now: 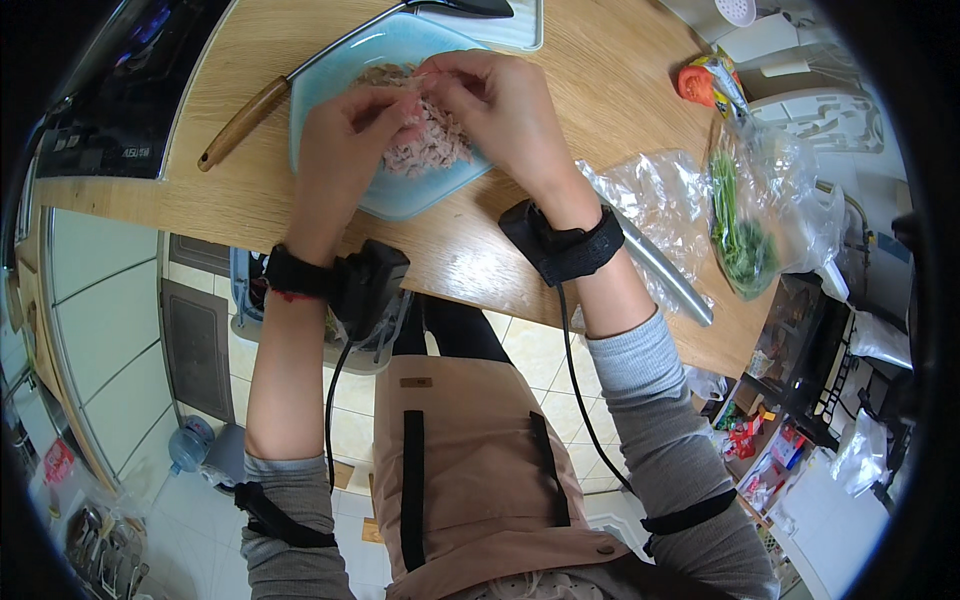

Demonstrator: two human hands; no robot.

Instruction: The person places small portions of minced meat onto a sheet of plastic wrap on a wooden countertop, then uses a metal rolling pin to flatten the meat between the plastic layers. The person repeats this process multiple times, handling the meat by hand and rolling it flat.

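Observation:
Both hands are over a light-blue plastic tray [382,196] on the wooden counter, above a heap of shredded meat [431,150]. My left hand [356,127] pinches a small pinkish shred of meat [411,124] between thumb and fingertips. Close beside it on the right, my right hand [491,94] also has thumb and fingers pinched together, at a thin strand of meat [427,73]. The fingertips of the two hands nearly meet. Part of the heap is hidden beneath them. A wooden-handled spatula [251,120] rests across the tray's upper left rim.
A black cooktop [112,97] borders the counter on the left. To the right lie a metal rod-like utensil [664,270], crumpled clear plastic [660,187], bagged leafy greens [739,225] and a cut tomato [696,85]. A white tray [517,30] stands at the back. Below is an open bin [375,352].

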